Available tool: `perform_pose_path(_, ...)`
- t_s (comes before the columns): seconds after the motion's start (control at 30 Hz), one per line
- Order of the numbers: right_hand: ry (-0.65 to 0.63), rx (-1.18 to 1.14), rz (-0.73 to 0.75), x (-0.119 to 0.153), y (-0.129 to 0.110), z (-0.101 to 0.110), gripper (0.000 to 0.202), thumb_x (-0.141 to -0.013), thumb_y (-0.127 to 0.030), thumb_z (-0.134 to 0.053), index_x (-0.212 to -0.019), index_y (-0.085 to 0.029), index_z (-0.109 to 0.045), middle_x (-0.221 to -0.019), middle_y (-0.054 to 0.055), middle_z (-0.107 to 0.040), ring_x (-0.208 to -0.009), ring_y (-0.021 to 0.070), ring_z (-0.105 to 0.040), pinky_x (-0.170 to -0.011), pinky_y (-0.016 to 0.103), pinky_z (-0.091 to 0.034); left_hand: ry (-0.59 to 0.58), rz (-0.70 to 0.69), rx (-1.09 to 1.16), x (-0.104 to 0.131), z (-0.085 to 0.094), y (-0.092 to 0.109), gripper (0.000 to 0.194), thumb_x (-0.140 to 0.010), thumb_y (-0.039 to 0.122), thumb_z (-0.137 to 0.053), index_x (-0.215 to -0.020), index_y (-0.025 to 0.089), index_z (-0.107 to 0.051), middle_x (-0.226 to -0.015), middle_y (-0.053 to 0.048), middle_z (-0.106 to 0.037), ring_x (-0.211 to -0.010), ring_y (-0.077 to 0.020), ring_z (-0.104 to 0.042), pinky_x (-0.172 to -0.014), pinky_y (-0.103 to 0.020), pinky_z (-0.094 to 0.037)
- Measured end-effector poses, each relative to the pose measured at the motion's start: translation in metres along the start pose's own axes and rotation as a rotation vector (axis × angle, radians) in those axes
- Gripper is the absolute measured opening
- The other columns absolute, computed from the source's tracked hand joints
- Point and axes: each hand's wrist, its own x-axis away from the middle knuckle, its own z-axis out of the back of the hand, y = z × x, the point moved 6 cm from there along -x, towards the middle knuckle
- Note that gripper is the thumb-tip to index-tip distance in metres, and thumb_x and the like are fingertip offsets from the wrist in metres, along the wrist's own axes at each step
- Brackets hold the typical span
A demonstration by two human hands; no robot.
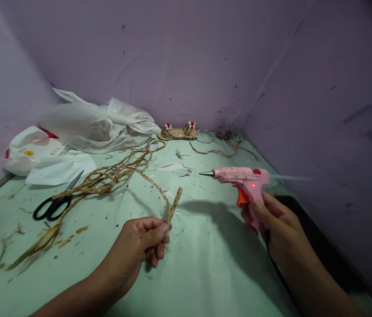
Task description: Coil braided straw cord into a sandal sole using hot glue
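My left hand [148, 240] pinches a braided straw rope [174, 204] near its end, where it is folded back so two strands lie side by side and point upward. From there the rope runs back to a loose, tangled bundle [106, 179] on the table. My right hand [276, 220] is wrapped round the handle of a pink glue gun [241, 175] with an orange trigger and a lit red light. Its metal nozzle points left, above and apart from the folded rope. A clear glue stick [289, 177] sticks out of its back.
Black-handled scissors [53, 207] lie partly under the rope bundle at left. White plastic bags [103, 125] stand at the back left. A woven straw piece with red and white decorations [177, 133] rests by the wall. A dark tray-like object [318, 246] lies beneath my right arm.
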Motion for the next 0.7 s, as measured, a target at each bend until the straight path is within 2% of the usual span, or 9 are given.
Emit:
perform_pose_path(0.13,-0.087,0.077,0.104,0.011,-0.008,-0.007,0.027,-0.078,-0.042,-0.061,-0.098,-0.023,-0.062,-0.073,0.001,-0.059,-0.054,0.0115,-0.044,-0.046,0.022,-0.037,0.012,-0.011,-0.005,-0.001,0.001,-0.001,0.035,-0.052,0.043,-0.076,-0.056,0.013,-0.058,-0.041,0.003,-0.050,-0.036,-0.0055,-0.041,-0.033,-0.016,-0.032)
perform_pose_path(0.23,-0.157,0.152,0.119,0.015,-0.005,-0.013,0.028,-0.078,-0.044,-0.061,-0.095,-0.021,-0.064,-0.070,0.001,-0.058,-0.054,0.0121,-0.045,-0.047,0.023,-0.039,0.031,-0.015,-0.005,-0.001,0.000,0.000,0.035,-0.050,0.043,-0.077,-0.057,0.014,-0.058,-0.041,0.003,-0.051,-0.035,-0.0054,-0.041,-0.033,-0.016,-0.032)
perform_pose_path(0.4,-0.169,0.253,0.165,0.020,0.003,-0.016,0.022,-0.080,-0.041,-0.059,-0.090,-0.022,-0.065,-0.058,-0.002,-0.049,-0.051,0.0131,-0.045,-0.047,0.023,-0.038,0.024,-0.019,-0.017,-0.001,0.000,0.000,0.036,-0.052,0.043,-0.076,-0.056,0.014,-0.057,-0.040,0.003,-0.050,-0.035,-0.0053,-0.041,-0.033,-0.017,-0.032)
perform_pose_path(0.7,-0.182,0.295,0.225,0.022,0.005,-0.017,0.015,-0.082,-0.036,-0.059,-0.091,-0.026,-0.066,-0.067,-0.001,-0.054,-0.064,0.0166,-0.054,-0.062,0.027,-0.046,0.006,-0.033,-0.013,-0.001,0.000,-0.001,0.033,-0.056,0.041,-0.075,-0.059,0.013,-0.058,-0.043,0.003,-0.051,-0.036,-0.0051,-0.041,-0.035,-0.017,-0.032)
